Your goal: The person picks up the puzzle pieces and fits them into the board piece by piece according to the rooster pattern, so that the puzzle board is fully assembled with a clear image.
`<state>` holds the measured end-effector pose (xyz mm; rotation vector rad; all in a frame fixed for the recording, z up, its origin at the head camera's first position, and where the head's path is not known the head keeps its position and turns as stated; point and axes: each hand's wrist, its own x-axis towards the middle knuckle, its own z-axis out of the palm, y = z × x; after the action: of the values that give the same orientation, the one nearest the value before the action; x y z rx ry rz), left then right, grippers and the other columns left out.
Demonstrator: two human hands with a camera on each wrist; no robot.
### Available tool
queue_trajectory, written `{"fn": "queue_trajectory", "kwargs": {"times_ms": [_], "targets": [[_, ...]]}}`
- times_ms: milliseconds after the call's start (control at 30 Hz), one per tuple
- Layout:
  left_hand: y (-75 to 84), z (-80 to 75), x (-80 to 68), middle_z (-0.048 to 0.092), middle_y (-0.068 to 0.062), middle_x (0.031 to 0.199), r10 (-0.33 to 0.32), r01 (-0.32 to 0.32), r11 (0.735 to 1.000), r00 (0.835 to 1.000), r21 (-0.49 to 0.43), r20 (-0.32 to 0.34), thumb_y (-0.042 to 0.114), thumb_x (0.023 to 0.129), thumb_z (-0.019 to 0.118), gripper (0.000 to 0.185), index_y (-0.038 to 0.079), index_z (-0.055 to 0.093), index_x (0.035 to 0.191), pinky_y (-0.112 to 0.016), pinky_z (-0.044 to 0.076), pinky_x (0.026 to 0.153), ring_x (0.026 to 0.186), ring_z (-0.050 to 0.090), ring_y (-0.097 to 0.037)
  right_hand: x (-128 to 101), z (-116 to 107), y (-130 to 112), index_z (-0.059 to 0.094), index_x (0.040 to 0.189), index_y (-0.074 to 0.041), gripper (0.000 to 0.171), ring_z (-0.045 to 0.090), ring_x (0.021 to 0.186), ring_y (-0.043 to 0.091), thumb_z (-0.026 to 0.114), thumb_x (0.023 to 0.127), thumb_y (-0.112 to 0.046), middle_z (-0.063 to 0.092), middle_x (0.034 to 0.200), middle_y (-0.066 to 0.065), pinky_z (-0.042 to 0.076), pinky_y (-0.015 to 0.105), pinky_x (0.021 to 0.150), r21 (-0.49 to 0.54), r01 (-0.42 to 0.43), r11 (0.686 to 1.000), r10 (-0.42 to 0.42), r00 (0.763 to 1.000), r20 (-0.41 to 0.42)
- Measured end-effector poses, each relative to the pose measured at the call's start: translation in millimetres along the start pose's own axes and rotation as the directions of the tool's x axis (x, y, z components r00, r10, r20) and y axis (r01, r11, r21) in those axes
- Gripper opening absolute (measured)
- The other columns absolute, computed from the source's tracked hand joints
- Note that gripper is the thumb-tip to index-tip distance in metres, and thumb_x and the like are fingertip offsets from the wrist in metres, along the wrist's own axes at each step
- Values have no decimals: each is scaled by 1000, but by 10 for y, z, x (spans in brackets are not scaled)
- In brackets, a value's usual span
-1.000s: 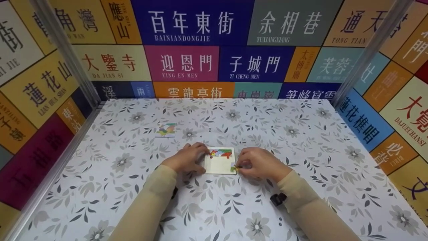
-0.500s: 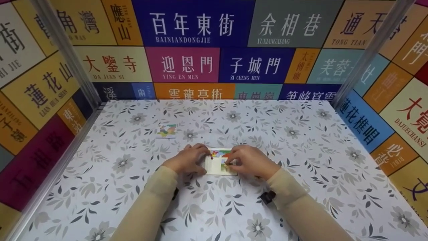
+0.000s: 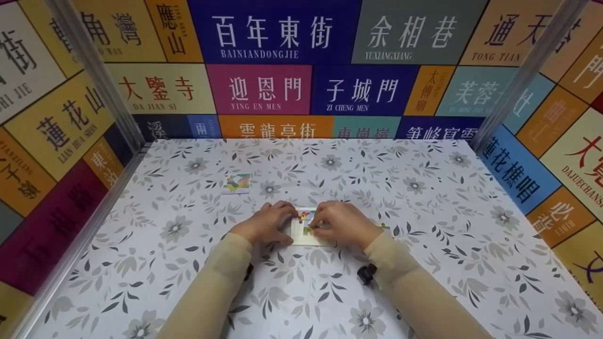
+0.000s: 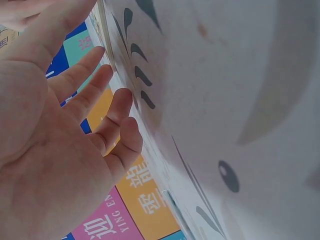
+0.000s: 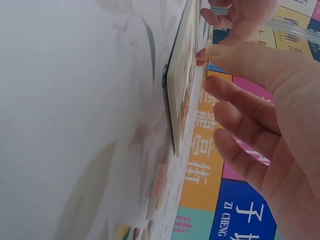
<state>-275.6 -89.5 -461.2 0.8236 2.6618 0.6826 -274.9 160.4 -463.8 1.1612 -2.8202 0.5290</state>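
A small, pale puzzle board (image 3: 297, 238) lies on the table between both hands, with a colourful picture strip along its far edge. My left hand (image 3: 264, 225) holds the board's left side, fingers at the far corner and thumb at the near one. Over the board, my right hand (image 3: 347, 225) pinches a greenish puzzle piece (image 3: 307, 230) between thumb and index finger; most of the piece is hidden by the fingers. In the right wrist view the board (image 5: 179, 85) shows edge-on, and the right hand's other fingers (image 5: 242, 140) stay loosely bent.
A colourful square picture (image 3: 236, 183) lies at the back left on the flower-patterned table (image 3: 301, 287). Beyond the right hand shows part of another green puzzle piece (image 3: 384, 228). In the right wrist view, loose pieces (image 5: 158, 186) lie past the board. Printed panels (image 3: 259, 89) wall the table.
My right hand has moved left from the board's right edge to over its middle, carrying the puzzle piece. The left hand stays at the board's left side.
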Motion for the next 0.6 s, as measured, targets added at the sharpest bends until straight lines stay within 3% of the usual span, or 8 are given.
{"fn": "queue_trajectory", "kwargs": {"times_ms": [600], "targets": [[3,-8,2,53,-13,148,41,-40,998,999,53,-18,22,82,87,60,7,62,134,-55,43,105,123,50,-42,213,121,-45,84,94,-21,9,67,88,15,79,88,-16,73,96,-5,56,35,81,-27,59,998,-59,998,-9]]}}
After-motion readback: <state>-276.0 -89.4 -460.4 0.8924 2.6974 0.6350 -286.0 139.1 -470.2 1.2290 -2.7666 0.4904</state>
